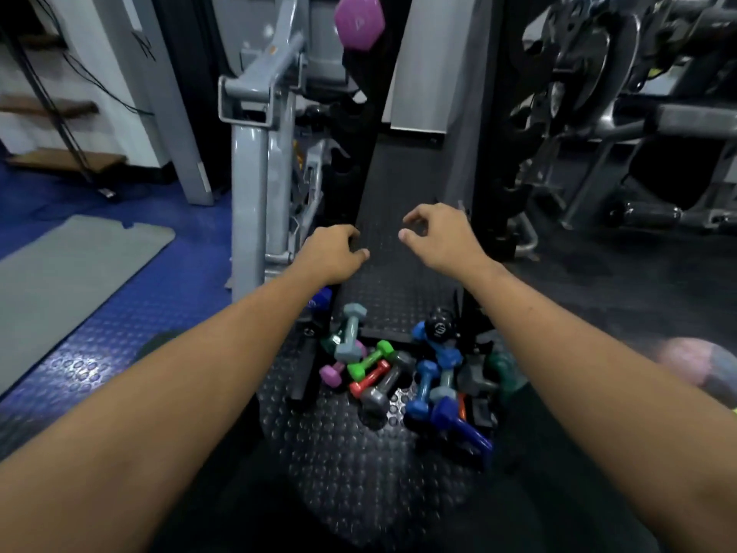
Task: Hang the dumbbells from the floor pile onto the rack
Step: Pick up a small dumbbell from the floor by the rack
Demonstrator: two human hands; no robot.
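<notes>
Head view: both arms stretched forward over a dumbbell pile (414, 377) heaped on the studded floor (351, 464) at the foot of a dark rack (399, 193). Left hand (331, 253) loosely curled, fingers empty. Right hand (442, 237) half open, fingers bent, holding nothing. One pink dumbbell (359, 19) already up on the rack. Grey frame (255, 173) close on the left, machines on the right; open floor only between.

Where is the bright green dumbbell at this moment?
In the head view, the bright green dumbbell lies in the floor pile, centre frame, just above the red dumbbell and right of the grey-blue dumbbell.
</notes>
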